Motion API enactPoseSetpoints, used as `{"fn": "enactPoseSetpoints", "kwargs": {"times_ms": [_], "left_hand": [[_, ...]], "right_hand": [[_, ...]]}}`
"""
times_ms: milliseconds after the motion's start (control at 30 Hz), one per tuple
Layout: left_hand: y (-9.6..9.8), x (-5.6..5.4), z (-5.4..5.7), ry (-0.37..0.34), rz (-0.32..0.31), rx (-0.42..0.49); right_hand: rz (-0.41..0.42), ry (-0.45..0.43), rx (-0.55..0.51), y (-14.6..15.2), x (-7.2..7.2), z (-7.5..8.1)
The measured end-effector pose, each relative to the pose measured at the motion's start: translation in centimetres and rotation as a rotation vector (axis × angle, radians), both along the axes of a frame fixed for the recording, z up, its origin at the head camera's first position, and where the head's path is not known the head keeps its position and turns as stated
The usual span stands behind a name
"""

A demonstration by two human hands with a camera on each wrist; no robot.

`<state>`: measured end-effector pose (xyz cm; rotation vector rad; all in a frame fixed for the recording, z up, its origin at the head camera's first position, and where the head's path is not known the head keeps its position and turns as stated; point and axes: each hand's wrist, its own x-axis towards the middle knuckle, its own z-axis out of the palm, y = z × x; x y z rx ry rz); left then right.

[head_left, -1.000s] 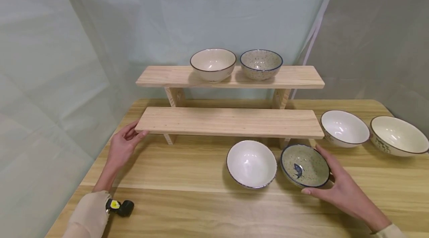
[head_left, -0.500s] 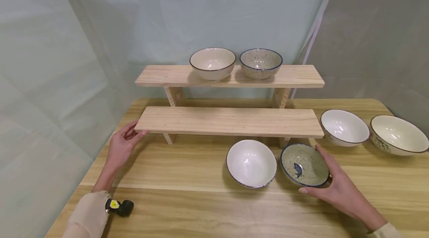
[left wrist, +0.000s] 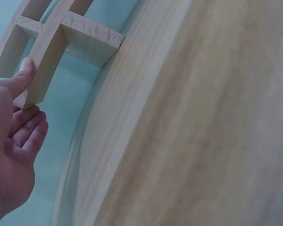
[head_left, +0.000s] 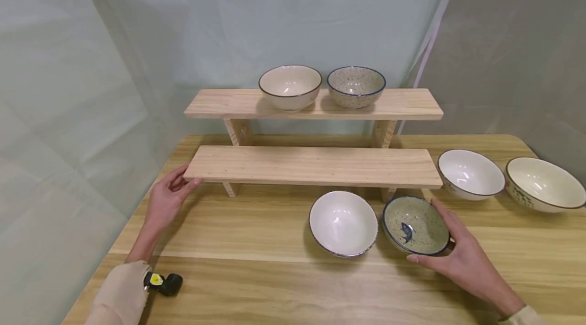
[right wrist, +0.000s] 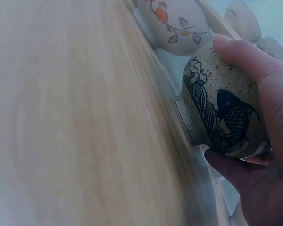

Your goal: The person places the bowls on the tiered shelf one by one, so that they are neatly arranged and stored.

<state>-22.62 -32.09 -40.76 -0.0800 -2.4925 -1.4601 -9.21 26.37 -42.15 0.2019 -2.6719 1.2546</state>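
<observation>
My left hand (head_left: pixel 167 202) holds the left end of the lower board of a two-tier wooden shelf (head_left: pixel 311 165). In the left wrist view its thumb (left wrist: pixel 24 70) lies on the board's edge, and the other fingers curl at the end. A speckled grey-green bowl (head_left: pixel 416 226) with a blue rim and a blue fish inside stands on the table, gripped at its right side by my right hand (head_left: pixel 467 259). The right wrist view shows a dark fish and waves on that bowl's outside (right wrist: pixel 226 103). Close to its left sits a white bowl (head_left: pixel 343 223).
The upper board carries a cream bowl (head_left: pixel 291 86) and a speckled grey bowl (head_left: pixel 356 86). Right of the shelf, a white bowl (head_left: pixel 471 175) and a larger cream bowl (head_left: pixel 545 185) stand side by side on the wooden table (head_left: pixel 256 284). Pale sheeting (head_left: pixel 293 20) hangs behind.
The right thumb has slid slightly left along the speckled bowl's near side. The left hand, shelf and bowls look the same.
</observation>
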Motion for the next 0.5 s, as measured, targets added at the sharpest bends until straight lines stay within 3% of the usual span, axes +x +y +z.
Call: {"fn": "enactPoseSetpoints", "kwargs": {"times_ms": [167, 500], "left_hand": [[0.05, 0.02, 0.04, 0.002, -0.003, 0.01], [-0.08, -0.07, -0.04, -0.004, -0.005, 0.015]], "right_hand": [[-0.032, 0.037, 0.029, -0.06, 0.05, -0.16], [-0.073, 0.03, 0.026, 0.19, 0.21, -0.4]]}}
